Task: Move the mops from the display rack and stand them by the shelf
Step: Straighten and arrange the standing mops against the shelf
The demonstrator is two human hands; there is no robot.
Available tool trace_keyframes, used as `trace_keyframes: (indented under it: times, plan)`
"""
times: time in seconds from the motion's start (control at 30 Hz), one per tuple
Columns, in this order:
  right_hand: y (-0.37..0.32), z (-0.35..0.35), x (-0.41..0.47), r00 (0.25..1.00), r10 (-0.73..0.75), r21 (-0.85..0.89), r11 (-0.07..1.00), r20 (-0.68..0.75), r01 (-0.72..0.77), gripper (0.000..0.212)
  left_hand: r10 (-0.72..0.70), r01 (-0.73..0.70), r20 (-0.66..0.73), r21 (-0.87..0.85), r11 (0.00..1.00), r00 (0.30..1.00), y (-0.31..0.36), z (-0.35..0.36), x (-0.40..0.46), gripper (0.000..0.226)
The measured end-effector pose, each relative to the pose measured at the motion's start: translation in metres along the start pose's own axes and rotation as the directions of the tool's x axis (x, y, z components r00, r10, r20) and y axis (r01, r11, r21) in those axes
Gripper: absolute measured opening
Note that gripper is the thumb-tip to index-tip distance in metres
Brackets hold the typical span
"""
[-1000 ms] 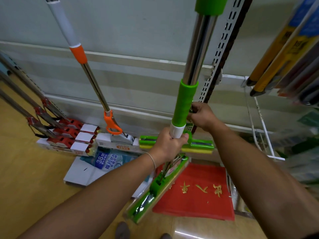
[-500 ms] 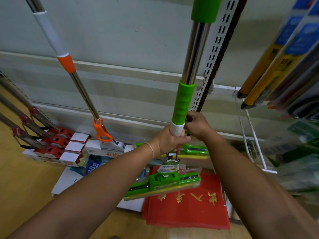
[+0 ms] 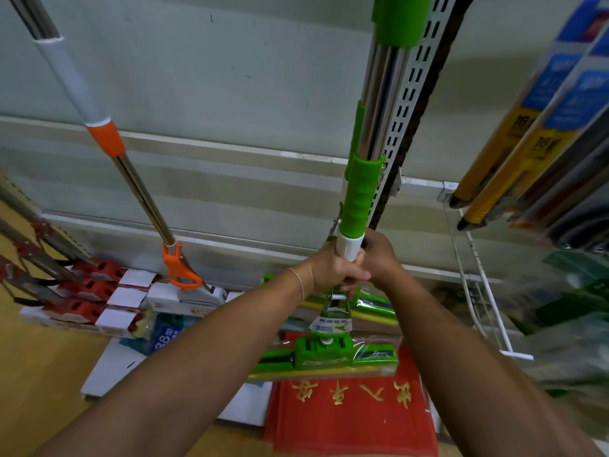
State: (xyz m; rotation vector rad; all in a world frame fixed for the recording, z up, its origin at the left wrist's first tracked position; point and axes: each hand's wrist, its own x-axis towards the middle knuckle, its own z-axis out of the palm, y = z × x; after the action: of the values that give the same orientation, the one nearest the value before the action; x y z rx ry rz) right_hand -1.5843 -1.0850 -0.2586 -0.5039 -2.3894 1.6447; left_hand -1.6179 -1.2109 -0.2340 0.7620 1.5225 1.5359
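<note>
A green mop (image 3: 359, 199) with a chrome pole stands upright in the middle of the head view, its flat green head (image 3: 324, 356) hanging level above the floor. My left hand (image 3: 333, 272) grips the pole just under its white collar. My right hand (image 3: 379, 258) sits right behind, fingers curled round the pole of a second green mop, whose head (image 3: 374, 308) lies lower against the wall. Both chrome poles run side by side up along the slotted shelf upright (image 3: 405, 110).
An orange-handled mop (image 3: 108, 143) leans on the wall to the left, and several red-headed mops (image 3: 82, 288) lie beyond it. A red mat (image 3: 352, 413) and flat boxes (image 3: 125, 364) cover the floor below. Packaged long items (image 3: 527, 143) and a white wire hook (image 3: 478, 291) hang at right.
The held mop's head has swung from a slant to level and crosswise. My two hands have come close together on the poles.
</note>
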Motion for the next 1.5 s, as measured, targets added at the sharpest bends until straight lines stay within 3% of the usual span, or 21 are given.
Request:
trace_keyframes:
  times: [0.1,0.23,0.37,0.47,0.57,0.63,0.73,0.83,1.0,1.13,1.23,1.5]
  plan:
    - [0.005,-0.001,0.003,1.000,0.014,0.022,1.000,-0.019,-0.013,0.031,-0.005,0.005,0.007,0.008,1.000,1.000,0.000,-0.006,0.001,0.034]
    - [0.008,0.000,0.008,0.999,0.005,0.010,1.000,-0.041,-0.004,0.037,-0.034,0.034,-0.007,0.038,0.999,0.999,0.001,-0.013,0.002,0.042]
    - [0.007,0.004,0.013,0.999,0.026,0.000,1.000,-0.025,-0.026,0.039,-0.021,0.022,-0.005,0.109,0.994,1.000,0.008,-0.017,0.000,0.031]
    - [0.013,0.007,0.014,0.999,0.047,0.030,0.998,-0.007,-0.046,0.044,-0.022,0.042,-0.114,0.179,0.983,0.993,0.006,-0.017,0.000,0.035]
    - [0.035,0.009,0.005,0.997,0.081,-0.086,0.993,0.005,-0.080,0.046,0.077,0.064,-0.377,0.348,0.935,0.923,-0.001,-0.014,-0.004,0.020]
    - [0.057,0.010,-0.007,0.986,0.166,-0.169,0.972,0.021,-0.160,0.050,0.220,0.086,-0.486,0.532,0.843,0.845,-0.004,-0.015,-0.005,0.025]
    - [0.091,0.014,-0.029,0.952,0.304,-0.240,0.928,0.045,-0.285,0.062,0.346,0.123,-0.509,0.681,0.722,0.788,-0.004,-0.016,-0.007,0.039]
    - [0.113,0.021,-0.046,0.920,0.382,-0.264,0.900,0.092,-0.347,0.066,0.347,0.128,-0.535,0.663,0.738,0.771,-0.008,-0.015,-0.010,0.036]
    - [0.122,0.036,-0.062,0.913,0.367,-0.338,0.894,0.179,-0.294,0.069,0.312,0.097,-0.506,0.629,0.771,0.804,-0.008,-0.015,-0.012,0.040]
    - [0.118,0.046,-0.064,0.951,0.300,-0.333,0.906,0.071,-0.261,0.052,0.232,0.118,-0.430,0.647,0.753,0.873,-0.003,-0.015,-0.003,0.033]
    - [0.114,0.048,-0.063,0.962,0.273,-0.311,0.915,0.007,-0.257,0.055,0.170,0.150,-0.377,0.683,0.715,0.910,0.002,-0.014,0.004,0.026]
    - [0.100,0.057,-0.059,0.967,0.248,-0.325,0.912,-0.048,-0.250,0.057,0.149,0.165,-0.363,0.703,0.692,0.920,0.000,-0.020,0.014,0.018]
